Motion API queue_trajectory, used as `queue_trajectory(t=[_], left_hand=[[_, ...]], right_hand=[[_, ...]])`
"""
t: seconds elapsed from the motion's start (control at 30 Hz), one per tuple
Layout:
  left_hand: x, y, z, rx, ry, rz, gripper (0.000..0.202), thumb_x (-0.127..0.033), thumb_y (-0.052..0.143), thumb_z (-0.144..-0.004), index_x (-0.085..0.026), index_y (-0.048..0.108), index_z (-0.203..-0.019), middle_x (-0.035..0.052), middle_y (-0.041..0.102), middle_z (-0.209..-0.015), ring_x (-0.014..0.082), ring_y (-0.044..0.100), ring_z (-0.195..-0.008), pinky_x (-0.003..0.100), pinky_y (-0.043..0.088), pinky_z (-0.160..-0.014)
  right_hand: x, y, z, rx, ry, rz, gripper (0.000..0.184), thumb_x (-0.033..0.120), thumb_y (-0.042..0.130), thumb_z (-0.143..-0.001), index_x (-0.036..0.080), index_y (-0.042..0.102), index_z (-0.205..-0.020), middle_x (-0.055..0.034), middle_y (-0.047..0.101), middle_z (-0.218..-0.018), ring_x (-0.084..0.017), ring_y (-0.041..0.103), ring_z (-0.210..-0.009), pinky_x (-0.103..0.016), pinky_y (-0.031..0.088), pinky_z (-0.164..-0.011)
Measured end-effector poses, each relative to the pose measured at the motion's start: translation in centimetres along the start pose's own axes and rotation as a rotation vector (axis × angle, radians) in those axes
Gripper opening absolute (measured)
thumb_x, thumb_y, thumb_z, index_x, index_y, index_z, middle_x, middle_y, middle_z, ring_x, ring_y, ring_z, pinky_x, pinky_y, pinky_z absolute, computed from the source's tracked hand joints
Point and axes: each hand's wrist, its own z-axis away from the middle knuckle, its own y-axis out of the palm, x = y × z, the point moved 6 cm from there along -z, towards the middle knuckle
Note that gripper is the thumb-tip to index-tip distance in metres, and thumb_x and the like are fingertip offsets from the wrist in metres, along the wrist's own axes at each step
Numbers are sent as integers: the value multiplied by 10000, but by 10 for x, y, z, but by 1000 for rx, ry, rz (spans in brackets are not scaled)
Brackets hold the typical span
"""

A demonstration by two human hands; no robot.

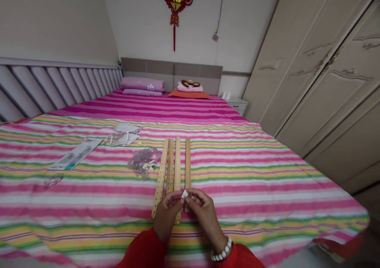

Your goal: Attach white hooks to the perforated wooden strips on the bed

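Observation:
My left hand (168, 211) and my right hand (205, 209) meet over the near part of the bed. A small white piece (185, 194) is pinched between the fingertips of both hands; its exact kind is too small to make out. Beneath and just beyond the hands lie several long wooden strips with rows of holes (160, 176), side by side and pointing away from me. The rightmost wooden strip (188, 161) lies a little apart from the others. My hands hide the near ends of some strips.
Left of the strips lies a clear plastic bag of small parts (144, 159). Farther left are crumpled packets (124, 135), a flat plastic package (76, 154) and a thin tangled clear item (54, 180). Folded bedding (142, 85) rests by the headboard (196, 72); wardrobes (323, 82) stand right.

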Motion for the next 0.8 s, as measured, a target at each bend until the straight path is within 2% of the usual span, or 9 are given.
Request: queue_trajectory(t=[0.17,0.23,0.33,0.47,0.57,0.67,0.8], left_hand=[[11,3,3,-38,-75,84,517,-460,844,-454,-140,685,-827,68,735,-795,165,676,-724,274,536,-690],[12,4,4,-44,-93,110,510,-462,847,-455,-140,683,-815,66,732,-792,154,672,-721,254,530,-678],[9,5,2,-45,-113,114,511,-438,865,-420,-139,677,-789,62,725,-778,145,667,-710,234,525,-652],[1,11,-7,16,-138,35,455,-420,855,-454,-133,672,-756,59,713,-742,130,655,-647,238,530,-628],[-5,16,-12,59,-144,-52,430,-411,847,-456,-126,670,-725,42,692,-680,113,631,-586,237,525,-598],[-10,14,-15,39,-106,-118,432,-411,837,-437,-130,664,-716,19,669,-628,114,620,-565,233,511,-562],[-9,9,-17,73,-128,-175,395,-403,797,-480,-143,655,-741,11,668,-615,128,625,-566,240,491,-553]], right_hand=[[2,-5,7,-18,-117,87,290,445,807,-604,234,775,-799,-78,675,-1012,-204,646,-800,-320,555,-669],[3,-4,11,-7,-145,100,279,468,796,-615,242,782,-778,-87,668,-1032,-227,650,-872,-333,560,-713],[4,-4,15,-6,-116,81,323,465,807,-606,229,772,-824,-76,699,-907,-217,662,-804,-338,556,-718],[6,-8,11,-46,-20,3,392,497,781,-629,193,713,-866,-19,681,-640,-175,625,-580,-321,538,-607],[9,-14,1,-88,-1,-2,424,543,762,-617,168,677,-795,7,632,-534,-147,578,-480,-278,491,-505],[5,-23,-5,-137,-4,100,431,567,764,-573,167,637,-669,31,572,-446,-116,501,-393,-236,399,-405],[-18,-34,-1,-181,71,179,455,609,735,-563,187,568,-595,42,542,-396,-115,480,-335,-222,349,-349]])
